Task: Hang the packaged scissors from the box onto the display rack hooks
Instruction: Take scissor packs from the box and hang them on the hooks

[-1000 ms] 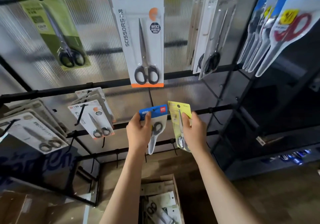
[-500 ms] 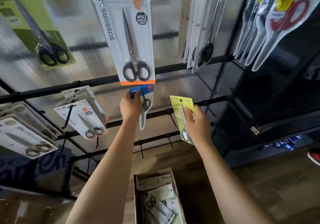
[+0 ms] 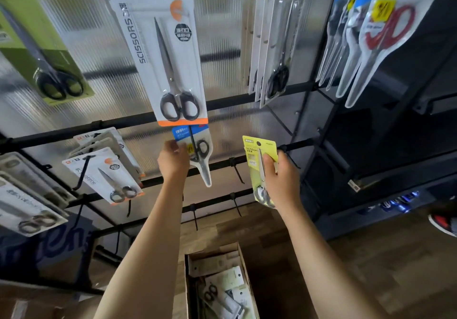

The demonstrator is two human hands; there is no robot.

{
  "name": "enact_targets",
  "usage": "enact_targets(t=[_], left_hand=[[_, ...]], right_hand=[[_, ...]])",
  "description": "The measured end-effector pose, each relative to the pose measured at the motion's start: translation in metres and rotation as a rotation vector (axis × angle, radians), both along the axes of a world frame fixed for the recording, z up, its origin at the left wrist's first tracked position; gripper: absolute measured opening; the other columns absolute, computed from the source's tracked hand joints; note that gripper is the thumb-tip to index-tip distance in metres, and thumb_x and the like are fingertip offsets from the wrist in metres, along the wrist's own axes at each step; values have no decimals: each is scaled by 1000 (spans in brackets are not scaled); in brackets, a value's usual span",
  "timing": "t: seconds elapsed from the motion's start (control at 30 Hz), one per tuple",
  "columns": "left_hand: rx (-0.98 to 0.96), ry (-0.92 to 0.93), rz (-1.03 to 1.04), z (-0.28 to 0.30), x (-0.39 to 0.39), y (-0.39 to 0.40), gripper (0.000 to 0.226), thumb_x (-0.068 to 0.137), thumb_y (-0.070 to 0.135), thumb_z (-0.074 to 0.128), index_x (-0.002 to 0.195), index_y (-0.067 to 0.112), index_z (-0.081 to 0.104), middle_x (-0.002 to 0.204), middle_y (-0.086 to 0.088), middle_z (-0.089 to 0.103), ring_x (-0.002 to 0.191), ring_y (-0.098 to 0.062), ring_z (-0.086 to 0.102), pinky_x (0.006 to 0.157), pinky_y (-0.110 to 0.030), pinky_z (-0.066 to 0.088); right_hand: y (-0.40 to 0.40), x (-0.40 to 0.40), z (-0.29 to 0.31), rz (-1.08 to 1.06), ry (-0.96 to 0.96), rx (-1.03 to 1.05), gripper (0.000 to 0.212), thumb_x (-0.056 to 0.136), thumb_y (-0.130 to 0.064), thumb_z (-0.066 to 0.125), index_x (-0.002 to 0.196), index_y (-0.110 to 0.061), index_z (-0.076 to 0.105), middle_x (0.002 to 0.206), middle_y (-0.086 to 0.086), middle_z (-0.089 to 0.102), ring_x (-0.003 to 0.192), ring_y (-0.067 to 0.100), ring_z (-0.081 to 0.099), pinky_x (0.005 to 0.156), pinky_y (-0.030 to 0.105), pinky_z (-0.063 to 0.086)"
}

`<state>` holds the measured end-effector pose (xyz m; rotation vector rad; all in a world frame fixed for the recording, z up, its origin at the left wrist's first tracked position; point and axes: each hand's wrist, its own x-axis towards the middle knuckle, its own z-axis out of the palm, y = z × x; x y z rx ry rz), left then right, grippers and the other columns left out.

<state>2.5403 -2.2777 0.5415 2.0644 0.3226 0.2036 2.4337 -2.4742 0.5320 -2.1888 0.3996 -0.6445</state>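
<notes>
My left hand (image 3: 173,160) pinches a blue-topped scissors pack (image 3: 201,150) at its left edge, holding it up against a black hook (image 3: 193,140) just below the big white pack. The hook's rod crosses the front of the pack. My right hand (image 3: 282,182) grips a yellow scissors pack (image 3: 258,155) upright, in front of the middle rail (image 3: 294,145). The cardboard box (image 3: 238,257) stands open on the floor below, with several more packs inside.
A large white scissors pack (image 3: 160,46) hangs above my left hand. More packs hang at the left (image 3: 103,173), upper right (image 3: 274,34) and far right (image 3: 385,34). Bare hooks (image 3: 236,173) stick out of the lower rails. A shoe (image 3: 444,224) shows at the right edge.
My left hand has stayed at the hook under the white pack with the blue pack, which now hangs straighter. My right hand has kept the yellow pack at nearly the same spot.
</notes>
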Motion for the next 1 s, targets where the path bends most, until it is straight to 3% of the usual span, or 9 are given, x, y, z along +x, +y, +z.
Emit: enact_targets(t=[0.1, 0.17, 0.37, 0.47, 0.63, 0.9, 1.0], left_hand=[[42, -66, 85, -5, -18, 0, 35, 93, 19, 52, 125, 6, 51, 125, -10, 58, 113, -27, 55, 90, -32, 41], [59, -110, 82, -7, -31, -4, 34, 92, 17, 53, 124, 5, 52, 124, -11, 59, 112, -27, 55, 85, -28, 38], [153, -316, -57, -1, -60, -25, 24, 89, 9, 55, 113, 4, 57, 107, -12, 65, 99, -30, 59, 76, -28, 39], [126, -381, -42, 3, -71, -32, 28, 90, 11, 55, 117, 4, 54, 107, -12, 64, 94, -27, 61, 76, -35, 48], [103, -417, 0, 3, -80, -44, 27, 93, 15, 51, 118, 5, 55, 106, -10, 65, 89, -23, 62, 78, -41, 53], [109, -374, 92, 8, -89, -56, 30, 94, 15, 49, 122, 5, 56, 96, -11, 68, 86, -23, 61, 75, -26, 43], [114, -343, 122, 6, -88, -58, 32, 93, 14, 50, 124, 7, 54, 97, -11, 69, 87, -28, 62, 75, -26, 40]], right_hand=[[-10, -4, 2, -11, -25, 20, 24, 99, -26, 46, 82, -9, 48, 80, 5, 64, 57, 5, 54, 42, 12, 35], [-18, -6, 3, -19, -39, 17, 25, 98, -24, 46, 78, -9, 45, 74, 0, 58, 54, 1, 49, 42, 12, 35], [-34, -7, 11, -40, -76, 103, 24, 99, -23, 46, 79, -9, 44, 75, -2, 57, 62, 10, 55, 49, 15, 37], [-43, -10, 12, -58, -76, 141, 25, 99, -28, 45, 81, -10, 44, 80, 2, 60, 69, 17, 59, 55, 28, 44], [-60, -14, 15, -36, -31, 201, 26, 100, -30, 42, 93, -8, 52, 90, 1, 62, 71, 5, 57, 55, 13, 41], [-80, -9, 11, 11, 6, 262, 25, 100, -28, 43, 97, -5, 52, 89, 1, 58, 70, -3, 51, 52, 4, 38], [-82, -5, 10, 71, 21, 282, 27, 100, -30, 43, 97, -4, 52, 92, 2, 62, 74, 2, 57, 57, 10, 44]])
